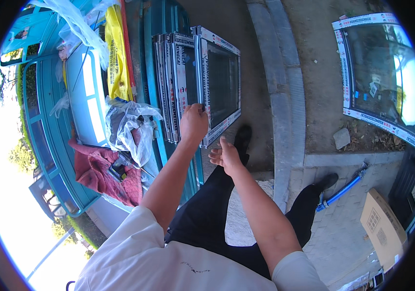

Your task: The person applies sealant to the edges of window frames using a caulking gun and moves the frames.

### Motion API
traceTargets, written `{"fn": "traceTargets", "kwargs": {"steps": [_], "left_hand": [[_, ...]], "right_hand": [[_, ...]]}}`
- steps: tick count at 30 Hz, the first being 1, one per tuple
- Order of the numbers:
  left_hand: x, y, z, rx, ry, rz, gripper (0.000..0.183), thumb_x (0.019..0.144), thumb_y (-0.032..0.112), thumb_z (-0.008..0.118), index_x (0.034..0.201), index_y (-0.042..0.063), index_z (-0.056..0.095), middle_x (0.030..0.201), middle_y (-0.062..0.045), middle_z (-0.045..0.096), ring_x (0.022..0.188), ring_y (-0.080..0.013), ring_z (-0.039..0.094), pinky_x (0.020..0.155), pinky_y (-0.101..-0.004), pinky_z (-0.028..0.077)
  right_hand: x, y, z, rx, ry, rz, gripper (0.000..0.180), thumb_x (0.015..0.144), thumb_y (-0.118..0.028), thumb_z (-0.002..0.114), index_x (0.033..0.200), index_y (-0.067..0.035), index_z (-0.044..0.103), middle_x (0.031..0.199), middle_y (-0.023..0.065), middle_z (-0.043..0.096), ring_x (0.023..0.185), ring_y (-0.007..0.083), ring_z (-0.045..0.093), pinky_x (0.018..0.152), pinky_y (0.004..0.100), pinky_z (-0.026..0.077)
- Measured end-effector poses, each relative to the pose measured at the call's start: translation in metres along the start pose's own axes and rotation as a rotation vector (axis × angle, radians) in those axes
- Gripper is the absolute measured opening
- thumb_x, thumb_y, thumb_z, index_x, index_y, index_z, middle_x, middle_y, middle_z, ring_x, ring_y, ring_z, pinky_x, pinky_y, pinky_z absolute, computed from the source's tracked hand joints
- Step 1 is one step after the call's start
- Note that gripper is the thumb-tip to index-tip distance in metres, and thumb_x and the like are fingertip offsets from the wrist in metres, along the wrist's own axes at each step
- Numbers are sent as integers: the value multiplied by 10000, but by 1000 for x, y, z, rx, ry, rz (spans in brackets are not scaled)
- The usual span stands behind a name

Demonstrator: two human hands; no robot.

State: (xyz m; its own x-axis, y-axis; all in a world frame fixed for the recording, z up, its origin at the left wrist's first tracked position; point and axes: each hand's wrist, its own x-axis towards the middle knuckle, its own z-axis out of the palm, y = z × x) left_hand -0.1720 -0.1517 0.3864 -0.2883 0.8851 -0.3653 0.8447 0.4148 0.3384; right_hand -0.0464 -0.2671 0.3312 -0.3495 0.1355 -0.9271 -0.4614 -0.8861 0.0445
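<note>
A glazed window sash (224, 82), its frame wrapped in printed protective tape, leans at the front of a row. My left hand (194, 122) has its fingers curled around the near side edge of that sash. Just off its lower corner is my right hand (226, 156), fingers apart and holding nothing. Several similar taped sashes (174, 87) stand on edge behind the front one, close against the side of a teal vehicle bed (152, 47). How the sashes rest at the bottom is hard to make out.
Another taped glazed sash (382, 76) is across the stone kerb (282, 109). A blue tube (340, 194) and a cardboard box (384, 229) lie on the paving at right. On the vehicle bed are a cordless drill (120, 169), a red cloth (96, 165) and clear plastic (131, 127).
</note>
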Motion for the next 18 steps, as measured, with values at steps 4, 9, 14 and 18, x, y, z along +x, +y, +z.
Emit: {"fn": "traceTargets", "kwargs": {"steps": [4,9,14,18], "left_hand": [[4,35,0,107,-26,-1,204,879,210,666,962,23,671,1008,-169,681,922,-389,685,822,-502,535],[29,58,5,113,-58,-36,289,872,317,733,890,45,638,991,-167,681,892,-406,680,781,-506,527],[149,77,-6,-118,287,390,503,892,318,736,1217,-27,567,1139,-230,613,1073,-400,610,920,-482,491],[257,105,-1,-544,-49,234,467,993,397,622,1246,5,638,1109,-141,672,1008,-248,642,910,-357,504]], "right_hand": [[5,-14,25,231,35,69,467,1059,-405,512,1295,-5,467,1103,190,584,872,317,697,779,431,612],[29,-5,6,418,14,118,347,1065,-371,495,1105,-40,589,934,124,588,745,271,616,641,387,584],[38,7,6,510,-44,101,349,1082,-398,423,993,-97,574,766,70,562,617,220,563,505,326,456],[37,5,9,498,-47,120,399,1104,-420,356,1001,-96,564,743,67,564,608,202,558,500,342,427]]}}
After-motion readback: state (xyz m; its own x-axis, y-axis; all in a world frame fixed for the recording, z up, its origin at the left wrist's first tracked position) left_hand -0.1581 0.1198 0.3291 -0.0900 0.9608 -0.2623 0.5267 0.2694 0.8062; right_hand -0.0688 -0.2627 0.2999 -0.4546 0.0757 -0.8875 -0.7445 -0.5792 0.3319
